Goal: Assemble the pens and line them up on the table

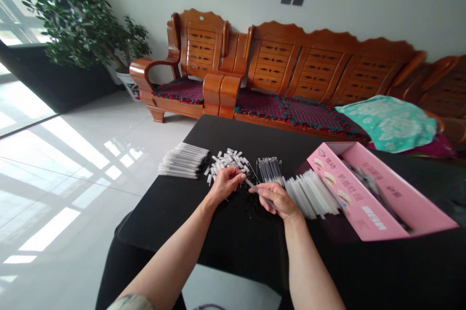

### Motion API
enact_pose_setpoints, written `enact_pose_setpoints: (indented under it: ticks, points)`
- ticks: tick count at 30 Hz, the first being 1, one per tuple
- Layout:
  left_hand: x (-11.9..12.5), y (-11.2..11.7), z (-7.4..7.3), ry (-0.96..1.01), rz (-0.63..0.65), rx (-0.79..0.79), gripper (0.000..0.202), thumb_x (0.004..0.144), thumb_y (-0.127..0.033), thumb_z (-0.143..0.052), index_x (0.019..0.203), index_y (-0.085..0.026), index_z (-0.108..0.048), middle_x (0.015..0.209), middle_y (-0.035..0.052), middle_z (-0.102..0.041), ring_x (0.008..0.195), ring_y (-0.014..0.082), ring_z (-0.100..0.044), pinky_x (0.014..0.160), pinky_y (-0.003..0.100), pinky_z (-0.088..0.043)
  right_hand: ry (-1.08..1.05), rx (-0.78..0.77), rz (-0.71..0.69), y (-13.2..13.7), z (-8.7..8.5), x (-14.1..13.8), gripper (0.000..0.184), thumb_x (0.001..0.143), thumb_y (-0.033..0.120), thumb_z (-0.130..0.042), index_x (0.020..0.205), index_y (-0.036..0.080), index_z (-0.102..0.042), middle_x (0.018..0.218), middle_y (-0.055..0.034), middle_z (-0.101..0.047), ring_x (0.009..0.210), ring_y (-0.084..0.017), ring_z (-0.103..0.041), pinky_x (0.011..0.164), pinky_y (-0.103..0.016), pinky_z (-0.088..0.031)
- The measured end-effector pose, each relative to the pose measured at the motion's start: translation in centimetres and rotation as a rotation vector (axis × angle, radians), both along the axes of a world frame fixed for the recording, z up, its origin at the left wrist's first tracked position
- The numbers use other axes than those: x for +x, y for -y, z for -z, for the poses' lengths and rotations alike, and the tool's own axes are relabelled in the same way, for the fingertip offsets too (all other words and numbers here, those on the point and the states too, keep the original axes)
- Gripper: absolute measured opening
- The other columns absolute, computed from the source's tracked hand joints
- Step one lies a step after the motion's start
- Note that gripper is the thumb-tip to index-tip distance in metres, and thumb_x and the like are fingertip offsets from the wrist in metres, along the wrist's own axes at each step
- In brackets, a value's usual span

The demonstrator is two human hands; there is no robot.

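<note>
Over the black table, my right hand [276,199] is closed around a translucent white pen barrel [251,184], which slants up to the left. At the barrel's upper end, my left hand [226,185] is closed in a pinch; whatever small part lies between its fingertips is hidden. Just beyond my left hand is a loose pile of white pen caps [229,158], with small black pieces beside it. Dark pen refills [270,169] lie in a bunch behind my right hand. To their right, a row of empty-looking pen barrels [311,194] is laid out.
Capped pens [184,160] are stacked at the table's left edge. A pink open box [358,198] with dark contents stands on the right of the black table [163,222]. Behind are a wooden sofa [276,62] with a turquoise cloth [389,123] and a potted plant [83,28].
</note>
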State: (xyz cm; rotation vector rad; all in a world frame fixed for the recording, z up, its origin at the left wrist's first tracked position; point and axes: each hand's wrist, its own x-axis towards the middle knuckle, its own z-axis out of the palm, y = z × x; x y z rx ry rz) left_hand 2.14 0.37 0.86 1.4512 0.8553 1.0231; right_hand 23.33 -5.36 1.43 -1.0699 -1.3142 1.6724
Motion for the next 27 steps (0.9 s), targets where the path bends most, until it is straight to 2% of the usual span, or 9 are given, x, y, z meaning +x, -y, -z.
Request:
enact_pose_setpoints:
  ticks: [5, 6, 9, 11, 14, 18, 20, 23, 27]
  points:
    - [-0.16, 0.25, -0.56, 0.021, 0.071, -0.053, 0.047, 0.083, -0.055, -0.063, 0.101, -0.012, -0.066, 0.050, -0.0046, -0.050, 0.038, 0.0053, -0.038, 0.040, 0.017, -0.026, 0.001, 0.004, 0.022, 0.04, -0.13, 0.01, 0.038, 0.088, 0.039, -0.060, 0.109, 0.009, -0.070, 0.045, 0.0041, -0.055, 0.029, -0.004, -0.032, 0.030, -0.017, -0.016]
    - [-0.15, 0.25, -0.56, 0.014, 0.052, -0.046, 0.047, 0.084, -0.056, -0.061, 0.099, -0.012, -0.066, 0.050, -0.0040, -0.051, 0.039, 0.0055, -0.039, 0.040, 0.017, -0.026, -0.001, 0.002, 0.018, 0.04, -0.13, 0.00, 0.039, 0.087, 0.039, -0.060, 0.109, 0.009, -0.070, 0.045, 0.0041, -0.055, 0.029, -0.004, -0.032, 0.030, -0.017, -0.016]
    - [-0.05, 0.12, -0.30, -0.011, -0.020, -0.008, 0.045, 0.084, -0.057, -0.060, 0.077, -0.012, -0.063, 0.052, -0.0023, -0.053, 0.040, 0.0056, -0.041, 0.040, 0.018, -0.025, 0.002, -0.004, 0.004, 0.01, -0.09, 0.00, 0.039, 0.087, 0.040, -0.061, 0.109, 0.009, -0.070, 0.045, 0.0041, -0.054, 0.029, -0.004, -0.031, 0.030, -0.017, -0.017]
    - [-0.03, 0.04, -0.16, -0.022, -0.021, 0.007, 0.045, 0.082, -0.056, -0.063, 0.071, -0.012, -0.059, 0.049, -0.0033, -0.050, 0.039, 0.0053, -0.041, 0.040, 0.018, -0.025, 0.004, -0.005, 0.001, -0.01, -0.04, 0.01, 0.040, 0.086, 0.040, -0.061, 0.109, 0.009, -0.071, 0.045, 0.0039, -0.055, 0.029, -0.004, -0.032, 0.030, -0.017, -0.017]
    - [-0.12, 0.13, -0.38, 0.000, 0.035, -0.011, 0.044, 0.081, -0.055, -0.065, 0.076, -0.012, -0.061, 0.047, -0.0045, -0.048, 0.039, 0.0049, -0.039, 0.040, 0.017, -0.025, 0.002, -0.005, 0.008, -0.01, -0.01, 0.02, 0.040, 0.086, 0.041, -0.061, 0.109, 0.009, -0.070, 0.045, 0.0037, -0.055, 0.029, -0.004, -0.032, 0.030, -0.017, -0.017]
    - [-0.23, 0.39, -0.91, 0.029, 0.096, -0.062, 0.047, 0.083, -0.057, -0.061, 0.097, -0.012, -0.064, 0.049, -0.0044, -0.051, 0.036, 0.0049, -0.038, 0.038, 0.017, -0.025, -0.003, -0.005, 0.022, -0.02, -0.01, 0.01, 0.041, 0.086, 0.041, -0.061, 0.108, 0.009, -0.070, 0.045, 0.0041, -0.054, 0.028, -0.004, -0.031, 0.029, -0.017, -0.017]
    - [-0.22, 0.36, -0.93, 0.014, 0.069, -0.054, 0.047, 0.085, -0.057, -0.059, 0.093, -0.011, -0.065, 0.048, -0.0039, -0.051, 0.036, 0.0053, -0.038, 0.038, 0.017, -0.024, -0.005, -0.006, 0.017, -0.03, 0.00, 0.01, 0.040, 0.086, 0.040, -0.061, 0.109, 0.009, -0.070, 0.045, 0.0041, -0.055, 0.028, -0.004, -0.031, 0.029, -0.017, -0.017]
    - [-0.20, 0.18, -0.67, 0.001, 0.025, -0.013, 0.046, 0.083, -0.057, -0.061, 0.074, -0.012, -0.061, 0.047, -0.0033, -0.049, 0.038, 0.0053, -0.040, 0.040, 0.017, -0.024, -0.005, -0.008, 0.004, -0.02, 0.04, 0.02, 0.039, 0.087, 0.040, -0.061, 0.109, 0.009, -0.070, 0.045, 0.0041, -0.055, 0.028, -0.004, -0.032, 0.029, -0.017, -0.017]
    - [-0.18, 0.14, -0.36, 0.023, 0.077, -0.023, 0.044, 0.081, -0.055, -0.065, 0.076, -0.012, -0.061, 0.047, -0.0044, -0.048, 0.038, 0.0041, -0.037, 0.040, 0.017, -0.024, -0.002, -0.006, 0.002, 0.06, -0.07, 0.01, 0.039, 0.086, 0.040, -0.061, 0.108, 0.009, -0.070, 0.045, 0.0044, -0.055, 0.028, -0.004, -0.031, 0.029, -0.017, -0.016]
